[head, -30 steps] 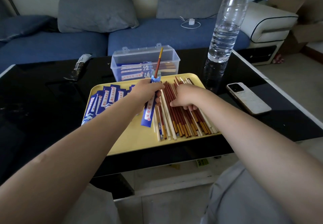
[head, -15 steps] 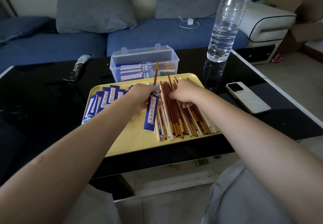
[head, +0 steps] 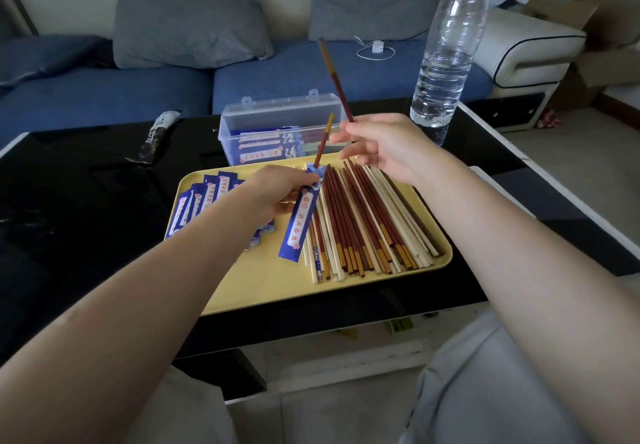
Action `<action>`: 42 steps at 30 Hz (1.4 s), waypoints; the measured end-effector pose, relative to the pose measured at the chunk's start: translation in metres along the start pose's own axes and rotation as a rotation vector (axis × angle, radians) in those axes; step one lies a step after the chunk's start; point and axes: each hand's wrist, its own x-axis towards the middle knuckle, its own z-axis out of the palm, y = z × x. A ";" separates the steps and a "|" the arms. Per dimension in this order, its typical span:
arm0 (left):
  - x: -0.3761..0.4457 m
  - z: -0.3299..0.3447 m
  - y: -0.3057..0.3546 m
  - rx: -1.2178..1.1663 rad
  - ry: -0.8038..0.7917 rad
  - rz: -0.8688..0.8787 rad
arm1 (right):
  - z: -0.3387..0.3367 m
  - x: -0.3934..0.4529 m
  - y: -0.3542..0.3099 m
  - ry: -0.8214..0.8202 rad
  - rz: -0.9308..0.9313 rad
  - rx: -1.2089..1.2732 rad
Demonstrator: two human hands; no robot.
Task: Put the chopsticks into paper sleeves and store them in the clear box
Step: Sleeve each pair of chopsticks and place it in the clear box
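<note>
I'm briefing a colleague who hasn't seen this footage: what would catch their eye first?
Most striking is the yellow tray in the middle of the black table, with loose red and pale chopsticks on its right side. Above it, the left hand holds a blue paper sleeve with one chopstick sticking out, while the right hand lifts a second red chopstick. Behind stand a clear box and a tall water bottle.

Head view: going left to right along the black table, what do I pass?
Dark wrapper → fanned blue sleeves on the yellow tray → left hand holding a blue sleeve with one chopstick in it → loose chopsticks → water bottle.
</note>
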 end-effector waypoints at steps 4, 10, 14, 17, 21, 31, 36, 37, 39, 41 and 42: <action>-0.001 -0.002 0.002 0.129 -0.069 -0.005 | -0.003 0.004 0.003 0.099 -0.057 0.004; -0.006 -0.001 0.006 0.234 -0.171 0.094 | -0.004 0.012 0.010 0.264 -0.031 -0.011; -0.007 -0.002 0.007 0.261 -0.201 0.120 | -0.007 0.015 0.014 0.344 0.004 -0.064; -0.007 -0.003 0.007 0.256 -0.200 0.126 | -0.008 0.016 0.015 0.364 0.003 -0.087; -0.007 -0.002 0.006 0.242 -0.175 0.136 | -0.005 0.015 0.016 0.317 -0.015 -0.155; -0.004 -0.003 0.005 0.082 -0.088 0.137 | 0.011 0.006 0.023 -0.111 0.249 -0.285; -0.003 -0.004 0.005 0.109 -0.105 0.106 | 0.006 0.010 0.027 0.131 0.109 -0.223; -0.003 -0.003 0.006 0.107 -0.112 0.105 | 0.005 0.010 0.027 0.140 0.097 -0.212; -0.003 -0.002 0.006 0.102 -0.113 0.106 | 0.005 0.009 0.029 0.097 0.114 -0.212; -0.003 0.000 0.005 0.078 -0.100 0.109 | 0.009 0.007 0.029 0.033 0.164 -0.244; -0.003 0.000 0.005 0.067 -0.092 0.112 | 0.011 0.007 0.030 0.008 0.192 -0.256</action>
